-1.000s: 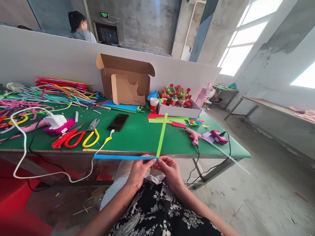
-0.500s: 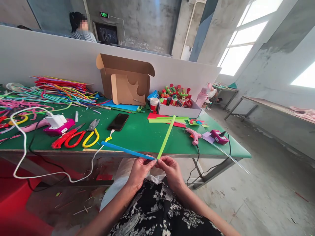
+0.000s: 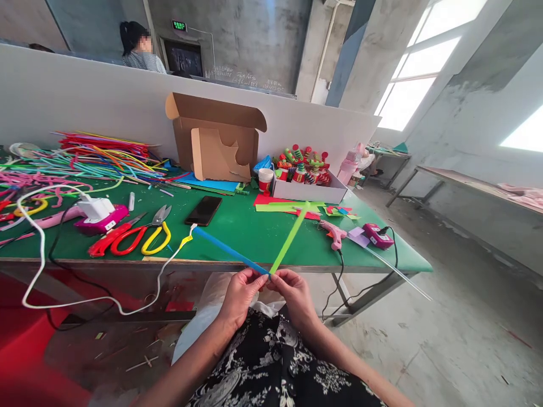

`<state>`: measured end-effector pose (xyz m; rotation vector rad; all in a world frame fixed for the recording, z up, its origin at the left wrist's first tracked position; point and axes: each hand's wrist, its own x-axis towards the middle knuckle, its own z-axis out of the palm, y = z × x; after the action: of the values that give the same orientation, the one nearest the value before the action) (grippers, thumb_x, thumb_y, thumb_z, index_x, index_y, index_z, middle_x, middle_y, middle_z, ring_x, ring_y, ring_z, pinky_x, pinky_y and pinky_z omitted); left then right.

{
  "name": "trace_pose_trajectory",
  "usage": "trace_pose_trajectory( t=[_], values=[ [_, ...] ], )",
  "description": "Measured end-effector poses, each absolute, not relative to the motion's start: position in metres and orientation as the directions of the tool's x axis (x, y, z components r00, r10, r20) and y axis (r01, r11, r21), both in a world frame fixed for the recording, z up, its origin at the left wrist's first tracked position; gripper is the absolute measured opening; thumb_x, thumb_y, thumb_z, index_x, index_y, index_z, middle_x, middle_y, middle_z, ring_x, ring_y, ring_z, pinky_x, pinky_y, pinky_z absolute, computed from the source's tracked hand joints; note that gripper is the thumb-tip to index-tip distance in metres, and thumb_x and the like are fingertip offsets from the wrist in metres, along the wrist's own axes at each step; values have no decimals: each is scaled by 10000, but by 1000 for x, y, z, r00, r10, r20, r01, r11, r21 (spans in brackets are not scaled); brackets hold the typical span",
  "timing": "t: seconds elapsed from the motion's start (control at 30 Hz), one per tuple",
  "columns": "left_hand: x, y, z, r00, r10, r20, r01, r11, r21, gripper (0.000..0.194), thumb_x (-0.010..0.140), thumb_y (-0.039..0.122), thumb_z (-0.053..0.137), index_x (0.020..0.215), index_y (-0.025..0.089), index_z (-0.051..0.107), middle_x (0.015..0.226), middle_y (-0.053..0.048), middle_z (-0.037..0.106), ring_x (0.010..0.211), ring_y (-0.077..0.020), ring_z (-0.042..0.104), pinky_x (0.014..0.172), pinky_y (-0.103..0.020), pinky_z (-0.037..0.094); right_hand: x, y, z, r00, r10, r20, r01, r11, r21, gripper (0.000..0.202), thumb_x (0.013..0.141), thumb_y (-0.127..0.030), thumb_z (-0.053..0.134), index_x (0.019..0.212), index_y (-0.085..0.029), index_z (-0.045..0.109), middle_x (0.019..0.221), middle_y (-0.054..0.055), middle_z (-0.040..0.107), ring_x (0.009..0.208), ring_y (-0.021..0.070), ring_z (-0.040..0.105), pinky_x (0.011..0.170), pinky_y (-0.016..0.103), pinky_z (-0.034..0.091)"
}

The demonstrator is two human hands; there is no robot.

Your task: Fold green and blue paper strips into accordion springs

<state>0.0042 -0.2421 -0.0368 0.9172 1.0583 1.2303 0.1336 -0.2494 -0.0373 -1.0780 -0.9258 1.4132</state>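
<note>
- Left hand (image 3: 238, 297) and right hand (image 3: 296, 295): pinched closed on blue strip (image 3: 231, 249) and green strip (image 3: 291, 236) respectively, likely keeping their ends together.
- Free ends: above table (image 3: 246, 220).

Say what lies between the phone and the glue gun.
In the head view, green tabletop lies between phone and glue gun, with the held lime strip crossing it.

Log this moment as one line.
left hand: pinches blue strip | right hand: pinches green strip, near end | strips: meet in V | glue gun: on table
</note>
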Motion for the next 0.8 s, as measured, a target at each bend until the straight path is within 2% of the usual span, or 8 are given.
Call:
trace_pose_trajectory(
  t=[0.17,0.27,0.4,0.57,0.8],
  values=[
    [0,-243,-32,104,988,-112,-251,135,959,297,559,431,773,626,162,664,621,-7,630,602,-130,508,605,-244,405,135,-249,-37,-117,966,-229,-397,-257,-881,297,572,-415,837,598,-182,656,534,-28,587,521,111,531,625,265,458],
    [-1,-242,-31,98,988,-119,-204,137,969,304,565,443,774,637,163,677,622,-7,632,604,-132,514,608,-247,408,136,-248,-39,-67,975,-210,-352,-220,-910,290,556,-394,849,605,-175,665,555,-18,617,530,114,547,628,267,460],
    [1,-241,-32,64,988,-143,-204,153,967,343,525,463,800,663,167,693,637,-8,643,600,-133,514,593,-247,404,135,-248,-43,22,989,-149,-324,-134,-936,272,604,-408,822,639,-179,680,630,16,681,609,148,610,688,297,484],
    [5,-241,-33,31,989,-147,-262,150,953,332,503,452,808,618,167,681,594,1,624,581,-123,501,579,-236,388,134,-248,-44,28,988,-150,-343,-131,-930,242,604,-376,830,643,-177,698,635,24,696,617,151,625,682,291,493],
    [-4,-242,-27,98,978,-182,-369,206,906,294,504,388,822,608,158,670,585,12,604,568,-100,489,597,-226,401,139,-248,-41,-220,946,-237,-606,-323,-727,229,579,-235,859,712,-178,682,704,-4,696,627,102,624,734,256,526]
  ],
)
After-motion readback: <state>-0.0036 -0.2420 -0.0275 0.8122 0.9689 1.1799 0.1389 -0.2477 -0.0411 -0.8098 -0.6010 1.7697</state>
